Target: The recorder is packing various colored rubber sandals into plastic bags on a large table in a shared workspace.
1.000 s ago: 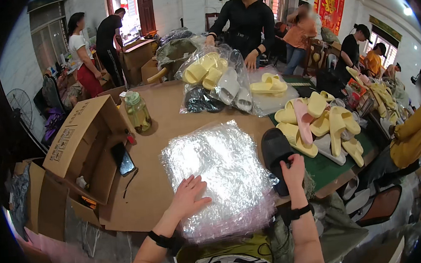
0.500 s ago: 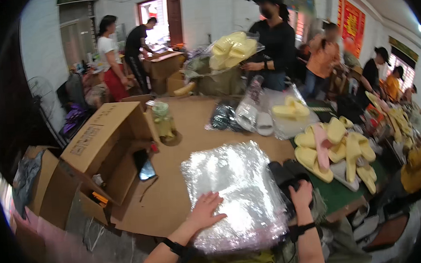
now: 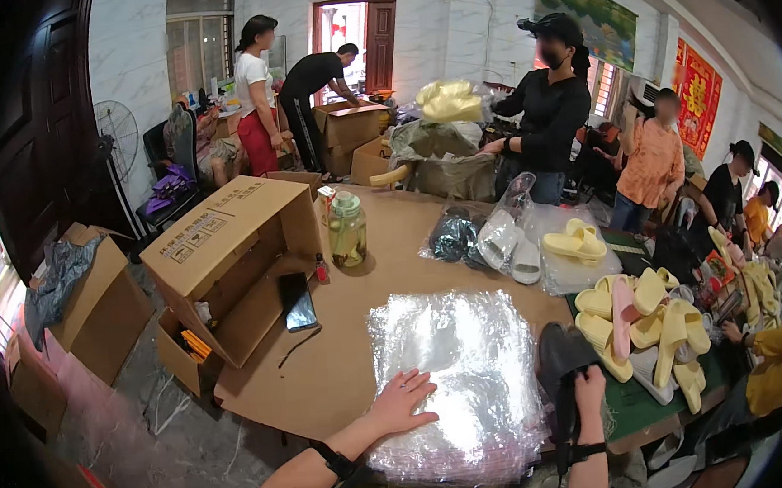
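Observation:
My left hand (image 3: 404, 404) lies flat, fingers spread, on a stack of clear plastic bags (image 3: 457, 348) that shines in the light. Right beside the stack, my right hand (image 3: 588, 393) has its fingers closed round black slippers (image 3: 560, 368); whether it is one or a pair I cannot tell. Part of the grip is hidden behind the hand. Further right, yellow slippers (image 3: 682, 341), one pink slipper (image 3: 625, 311) and a grey one sit in a pile on a green surface (image 3: 657, 411).
An open cardboard box (image 3: 226, 221) on its side, a phone (image 3: 298, 301) and a glass jar (image 3: 348, 233) occupy the table's left. Bagged grey slippers (image 3: 511, 246) and yellow slippers (image 3: 575, 243) lie at the far right. Across the table a co-worker (image 3: 554, 115) stands by a large sack (image 3: 447, 163).
My view has shifted, so the table sits lower and further right. The black slippers look more upright and closer together in my right hand. The co-worker's bagged yellow slippers have lowered toward the sack.

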`<state>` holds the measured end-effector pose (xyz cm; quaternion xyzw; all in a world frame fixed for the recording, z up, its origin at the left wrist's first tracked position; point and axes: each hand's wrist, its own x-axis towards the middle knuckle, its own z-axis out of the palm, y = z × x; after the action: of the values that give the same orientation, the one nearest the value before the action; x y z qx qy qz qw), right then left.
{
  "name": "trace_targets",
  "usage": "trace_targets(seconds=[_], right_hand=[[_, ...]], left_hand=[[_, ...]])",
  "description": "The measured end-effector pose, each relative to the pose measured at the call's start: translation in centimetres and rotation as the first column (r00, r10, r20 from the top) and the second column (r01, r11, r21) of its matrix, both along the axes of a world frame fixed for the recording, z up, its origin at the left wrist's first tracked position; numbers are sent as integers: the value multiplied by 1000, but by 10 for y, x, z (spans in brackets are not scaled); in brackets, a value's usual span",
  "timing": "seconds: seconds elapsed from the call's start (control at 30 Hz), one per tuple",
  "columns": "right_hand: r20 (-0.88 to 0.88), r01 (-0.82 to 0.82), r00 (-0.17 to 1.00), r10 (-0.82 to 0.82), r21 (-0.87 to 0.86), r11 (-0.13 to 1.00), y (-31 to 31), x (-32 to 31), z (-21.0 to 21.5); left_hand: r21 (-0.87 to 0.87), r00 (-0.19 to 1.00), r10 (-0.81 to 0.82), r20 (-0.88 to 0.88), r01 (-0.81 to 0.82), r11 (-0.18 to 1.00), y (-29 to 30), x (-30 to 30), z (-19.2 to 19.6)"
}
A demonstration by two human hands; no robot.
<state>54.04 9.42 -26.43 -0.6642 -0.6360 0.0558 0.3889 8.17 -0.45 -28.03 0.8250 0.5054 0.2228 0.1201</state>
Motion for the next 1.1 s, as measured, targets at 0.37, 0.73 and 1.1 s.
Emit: trace_targets(seconds=[0.37,0.73,1.1], right_hand=[[-4,-324,945,327,137,936,-110,-147,151],[232,-52,969,87,-154,987,-64,-157,5],[152,157,979,-133,-158,975,-118,-44,-10]], left_hand=[[-39,1000,17,14,-17,999,11,3,11],[-159,993,6,-116,-25,987,-1,4,22],[201,981,79,-178,-42,979,20,19,49]])
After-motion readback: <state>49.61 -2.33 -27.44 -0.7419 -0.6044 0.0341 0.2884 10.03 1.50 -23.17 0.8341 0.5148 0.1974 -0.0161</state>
